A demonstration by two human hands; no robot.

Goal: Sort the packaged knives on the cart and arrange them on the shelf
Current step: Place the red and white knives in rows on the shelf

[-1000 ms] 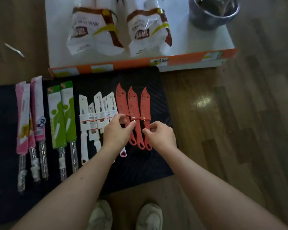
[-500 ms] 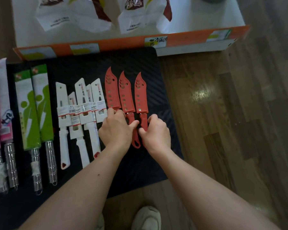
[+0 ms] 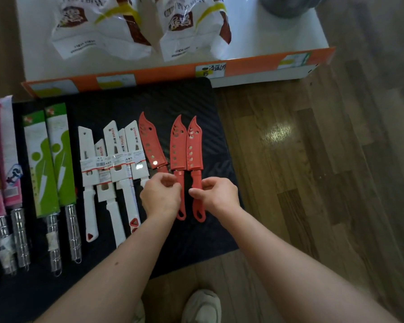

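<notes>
Three red sheathed knives lie on the black cart top [image 3: 149,101]. The left red knife [image 3: 151,142] tilts left, its handle hidden under my left hand [image 3: 161,194]. My left hand's fingers pinch the handle of the middle red knife [image 3: 178,145]. My right hand [image 3: 216,194] pinches the handle of the right red knife [image 3: 194,145]. The middle and right knives lie side by side, touching. Further left are several white packaged knives [image 3: 113,164], two green-boxed knives [image 3: 49,164] and pink-boxed knives [image 3: 6,150], all in rows.
Beyond the cart stands a white shelf with an orange front edge [image 3: 254,64], holding two white food bags [image 3: 96,26] and a metal pot [image 3: 289,5]. Wooden floor [image 3: 313,183] lies to the right. My shoes [image 3: 201,306] show below the cart's near edge.
The middle and right red knives have shifted right and now lie close together, apart from the left red knife. Both hands moved onto their handles.
</notes>
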